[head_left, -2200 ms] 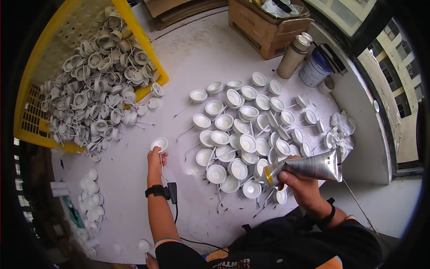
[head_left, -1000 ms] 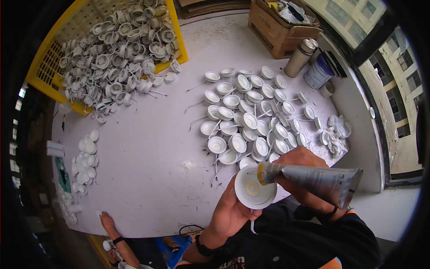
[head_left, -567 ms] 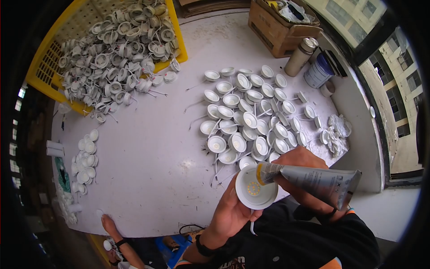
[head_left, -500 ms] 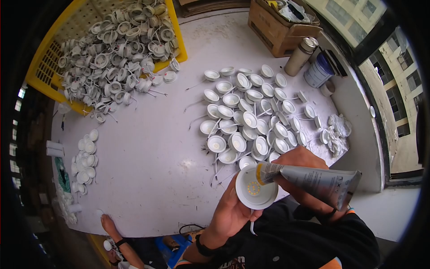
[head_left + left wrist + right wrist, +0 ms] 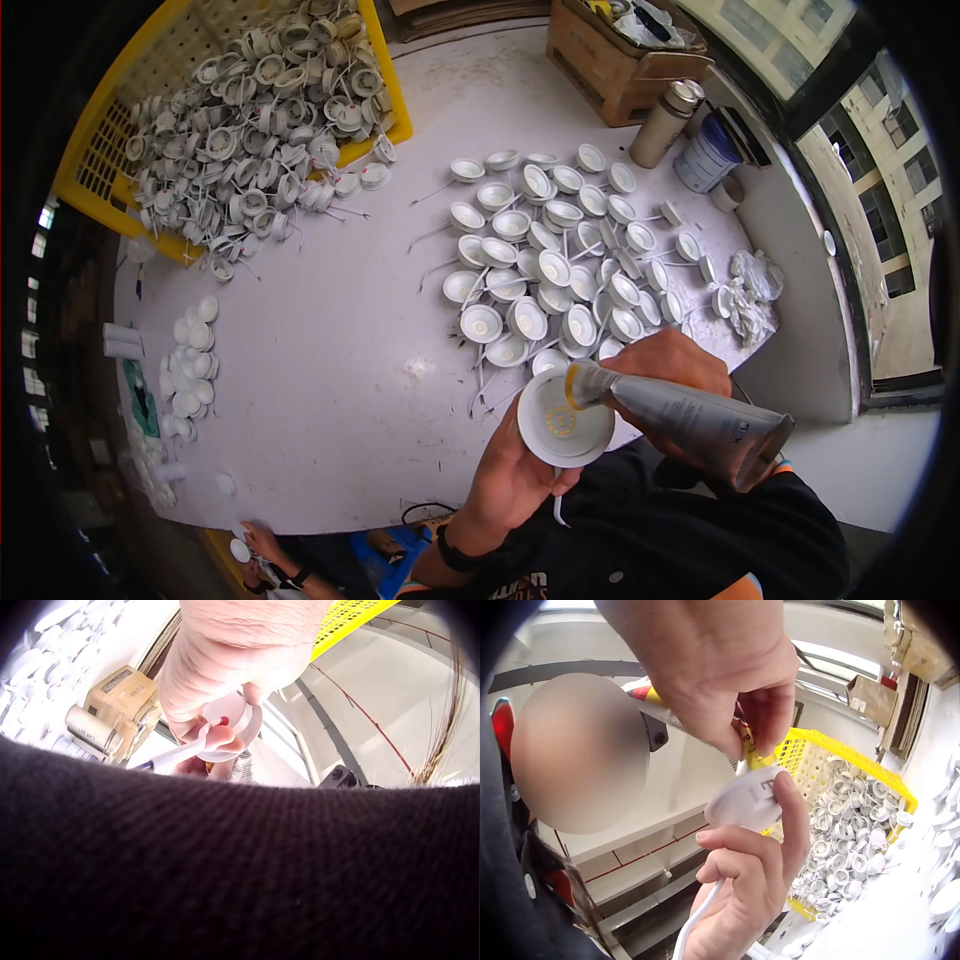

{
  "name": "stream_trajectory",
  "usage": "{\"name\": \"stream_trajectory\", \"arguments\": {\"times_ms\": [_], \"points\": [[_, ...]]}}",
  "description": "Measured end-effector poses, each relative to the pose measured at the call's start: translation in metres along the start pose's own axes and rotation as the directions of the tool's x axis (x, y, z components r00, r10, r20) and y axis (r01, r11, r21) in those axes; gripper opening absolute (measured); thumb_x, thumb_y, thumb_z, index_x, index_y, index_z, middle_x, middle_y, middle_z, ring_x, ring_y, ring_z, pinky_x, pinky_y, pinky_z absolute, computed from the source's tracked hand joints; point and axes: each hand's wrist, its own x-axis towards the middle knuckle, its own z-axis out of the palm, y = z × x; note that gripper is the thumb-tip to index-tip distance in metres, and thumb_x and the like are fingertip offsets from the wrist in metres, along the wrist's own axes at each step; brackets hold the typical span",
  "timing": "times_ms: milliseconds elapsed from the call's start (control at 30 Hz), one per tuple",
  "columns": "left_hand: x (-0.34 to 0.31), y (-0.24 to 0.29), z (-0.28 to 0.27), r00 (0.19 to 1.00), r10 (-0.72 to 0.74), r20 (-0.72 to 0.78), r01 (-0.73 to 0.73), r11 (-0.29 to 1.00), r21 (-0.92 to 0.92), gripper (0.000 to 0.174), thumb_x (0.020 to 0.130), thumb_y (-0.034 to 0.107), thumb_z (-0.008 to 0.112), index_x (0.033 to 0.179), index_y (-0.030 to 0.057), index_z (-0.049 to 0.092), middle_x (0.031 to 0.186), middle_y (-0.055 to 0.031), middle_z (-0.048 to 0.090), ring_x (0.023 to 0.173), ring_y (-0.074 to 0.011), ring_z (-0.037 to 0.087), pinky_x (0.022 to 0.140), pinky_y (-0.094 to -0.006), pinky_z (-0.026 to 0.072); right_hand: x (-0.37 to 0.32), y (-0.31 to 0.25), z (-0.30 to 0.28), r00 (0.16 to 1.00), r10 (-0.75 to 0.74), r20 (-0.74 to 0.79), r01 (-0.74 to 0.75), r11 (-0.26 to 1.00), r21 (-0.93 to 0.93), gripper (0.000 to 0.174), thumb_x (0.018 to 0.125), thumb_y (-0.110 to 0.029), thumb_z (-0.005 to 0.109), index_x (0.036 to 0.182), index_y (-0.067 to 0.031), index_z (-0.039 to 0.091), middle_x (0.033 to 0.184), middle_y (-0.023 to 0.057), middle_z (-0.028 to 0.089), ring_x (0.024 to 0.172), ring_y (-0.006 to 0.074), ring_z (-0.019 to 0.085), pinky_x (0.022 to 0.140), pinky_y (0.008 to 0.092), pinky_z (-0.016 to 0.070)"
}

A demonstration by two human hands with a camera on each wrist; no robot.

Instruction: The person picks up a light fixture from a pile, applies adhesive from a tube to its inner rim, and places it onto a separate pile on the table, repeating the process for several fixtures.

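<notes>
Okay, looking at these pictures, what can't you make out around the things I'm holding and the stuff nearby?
Silver-grey squeeze tube with a yellow band: head view, its print is too small to read.
The tube's tip: right wrist view, hidden behind the white, round lamp cup.
Left wrist view, lower half: blocked by dark knitted cloth.
Yellow perforated plastic basket: head view, cut off by the top edge.

I could pass across the table [image 5: 330, 400] between the yellow crate [image 5: 391, 85] and the massed white lamp cups [image 5: 554, 267]; the silver tube [image 5: 690, 415] blocks its near right corner.
</notes>
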Motion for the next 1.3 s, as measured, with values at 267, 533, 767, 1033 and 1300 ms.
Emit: {"name": "stream_trajectory", "arguments": {"times_ms": [267,533,767,1033,1300], "points": [[-0.002,0.005,0.006,0.97,0.219,-0.105,-0.193,0.957,0.219,0.059,0.082,0.039,0.048,0.125,0.0047,0.025,0.098,-0.0115,0.051,0.064,-0.0147,0.053,0.049,-0.0248,0.0424,-0.003,-0.009,-0.015,0.992,0.092,0.081,-0.091,0.996,-0.019,0.036,0.062,-0.009,0.065,0.097,-0.0014,0.058,0.081,0.009,0.057,0.066,0.0202,0.058,0.057,0.0262,0.0479],[-0.001,0.005,0.014,0.941,0.313,-0.13,-0.249,0.898,0.363,0.055,0.083,0.033,0.048,0.125,0.0061,0.025,0.105,-0.0111,0.049,0.071,-0.0135,0.053,0.052,-0.0241,0.0431,-0.002,-0.019,-0.029,0.955,0.141,0.26,-0.152,0.988,0.022,0.034,0.059,-0.009,0.067,0.092,-0.0054,0.059,0.075,0.0065,0.055,0.061,0.0198,0.056,0.052,0.0274,0.0448],[0.004,0.0,0.01,0.953,0.21,-0.218,-0.166,0.965,0.202,0.054,0.084,0.038,0.046,0.125,0.0088,0.027,0.107,-0.0072,0.047,0.077,-0.0119,0.049,0.053,-0.0223,0.0382,0.013,-0.019,-0.018,0.899,0.16,0.407,-0.192,0.981,0.038,0.023,0.069,-0.021,0.066,0.081,-0.0035,0.058,0.079,0.0072,0.059,0.073,0.0215,0.057,0.061,0.0303,0.0455],[0.009,-0.003,-0.006,0.987,0.155,-0.046,-0.15,0.984,0.094,0.054,0.084,0.04,0.045,0.124,0.0082,0.029,0.105,-0.0065,0.046,0.076,-0.0122,0.048,0.056,-0.0237,0.0397,0.009,-0.006,0.008,0.993,0.05,0.106,-0.058,0.996,0.073,0.014,0.072,-0.004,0.062,0.085,-0.0044,0.059,0.08,0.0061,0.058,0.071,0.0182,0.056,0.058,0.0263,0.045],[0.006,-0.005,-0.003,0.985,0.166,-0.056,-0.163,0.985,0.049,0.049,0.086,0.04,0.038,0.122,0.0066,0.032,0.1,-0.0091,0.05,0.064,-0.0145,0.047,0.053,-0.0253,0.0365,-0.006,-0.003,0.007,0.987,0.159,0.009,-0.159,0.982,0.102,0.008,0.075,-0.006,0.059,0.081,-0.0019,0.056,0.076,0.0067,0.057,0.066,0.0182,0.055,0.057,0.0284,0.045]]}}
